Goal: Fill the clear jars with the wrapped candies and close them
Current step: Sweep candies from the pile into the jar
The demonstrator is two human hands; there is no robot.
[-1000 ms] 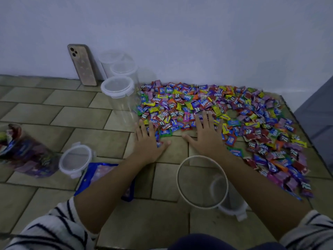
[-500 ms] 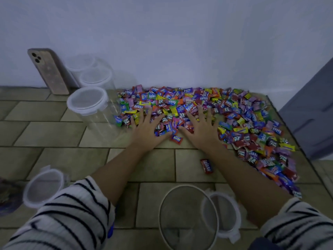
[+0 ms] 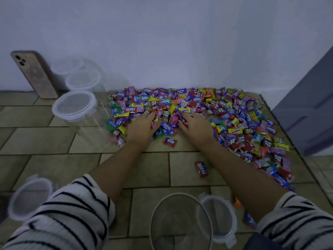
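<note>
Candies: a broad heap of small, many-coloured wrapped candies lies on the floor, spreading ahead of both our hands and far out past the right one.
Left hand: our left hand sits palm down at the heap's near edge, its fingers bent into the wrappers and curled round a clutch of them; the tips are buried.
Right hand: our right hand does likewise just beside it, with a small mound gathered between the two.
Handling: we judge each piece light, slick in crinkly film and hard to damage. Loose ones will slide off a flat palm, so we would cup from both sides and underneath.
Strays: a lone red candy lies behind the right hand, beside the forearm.
Open jar: a wide round clear plastic jar stands well behind both hands, mouth up and seemingly empty; it looks light enough to skid if knocked.
Lid: a clear clip-on lid lies just beside it, on the right hand's side.
Other jars: lidded clear jars stand out to the left of the left hand.
Surface: beige tiled floor, hard and flat.
Room: a white wall rises just beyond the heap, with a phone leaning on it; a grey door stands beyond the right hand. The light is dim.
</note>
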